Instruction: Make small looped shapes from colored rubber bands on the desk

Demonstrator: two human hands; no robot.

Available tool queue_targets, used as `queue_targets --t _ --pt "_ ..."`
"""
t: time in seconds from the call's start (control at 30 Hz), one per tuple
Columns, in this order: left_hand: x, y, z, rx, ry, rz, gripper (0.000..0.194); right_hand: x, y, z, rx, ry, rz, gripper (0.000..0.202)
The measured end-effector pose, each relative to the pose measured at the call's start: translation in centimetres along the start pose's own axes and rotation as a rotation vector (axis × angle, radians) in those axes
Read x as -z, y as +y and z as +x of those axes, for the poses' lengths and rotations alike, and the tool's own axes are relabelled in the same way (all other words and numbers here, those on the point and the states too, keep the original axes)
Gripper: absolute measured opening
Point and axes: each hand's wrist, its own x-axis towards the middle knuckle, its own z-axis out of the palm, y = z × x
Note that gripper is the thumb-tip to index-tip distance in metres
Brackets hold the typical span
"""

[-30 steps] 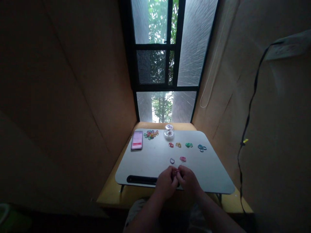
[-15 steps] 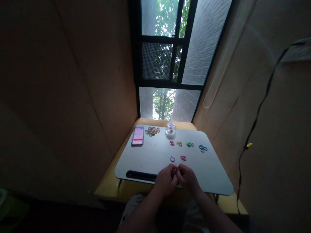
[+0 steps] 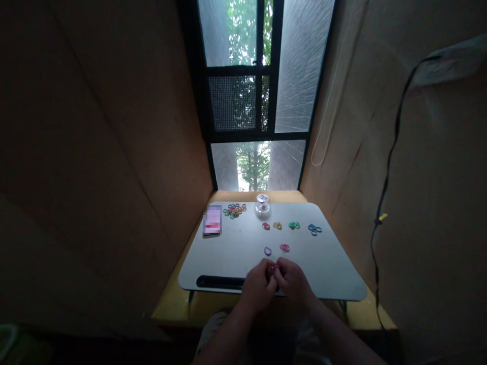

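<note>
Close together at the near edge of the white table (image 3: 228, 256), my left hand (image 3: 259, 286) and my right hand (image 3: 293, 281) pinch a small reddish elastic band (image 3: 274, 267) between their fingertips. Most of the band is hidden by the fingers. Just beyond them lie a single purple band (image 3: 268, 254) and a little heap of pink bands (image 3: 284, 248). Farther back is a row of small groups: red bands (image 3: 266, 226), yellow bands (image 3: 277, 225), green bands (image 3: 293, 225) and blue bands (image 3: 314, 229).
A mixed pile of coloured bands (image 3: 235, 210) lies at the back left, beside a phone (image 3: 212, 220). Clear round containers (image 3: 262, 209) stand at the back. A black slot (image 3: 220, 282) runs along the near edge. On the right wall hangs a dark cable (image 3: 387, 172).
My view has tilted and turned slightly, shifting the window and walls in the picture. Both hands stay together on the reddish band, with only a small finger movement.
</note>
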Motion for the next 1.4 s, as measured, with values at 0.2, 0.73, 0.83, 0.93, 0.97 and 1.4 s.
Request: queue_targets --t 0.2,0.73,0.83,0.93,0.97,1.4 --pt "-0.1 -0.1 0.1 -0.003 -0.006 -0.011 0.01 0.3 -0.3 0.0 0.012 -0.006 0.006 0.018" --pt "0.1 0.1 0.1 -0.003 -0.033 0.035 0.01 0.1 -0.1 0.2 0.007 -0.002 0.006 0.018" --pt "0.2 0.0 0.1 -0.004 -0.034 0.06 0.011 -0.2 0.2 0.3 0.015 0.009 -0.003 0.017" --pt "0.2 -0.2 0.2 -0.008 -0.044 0.065 0.013 -0.5 0.7 0.5 0.026 0.0 0.005 0.017" --pt "0.2 -0.3 0.3 -0.01 -0.047 0.061 0.014 -0.6 0.8 0.6 0.025 -0.007 0.008 0.018" --pt "0.6 -0.6 0.5 0.006 -0.072 -0.014 0.023 -0.4 0.8 0.6 -0.004 -0.024 0.017 0.018"
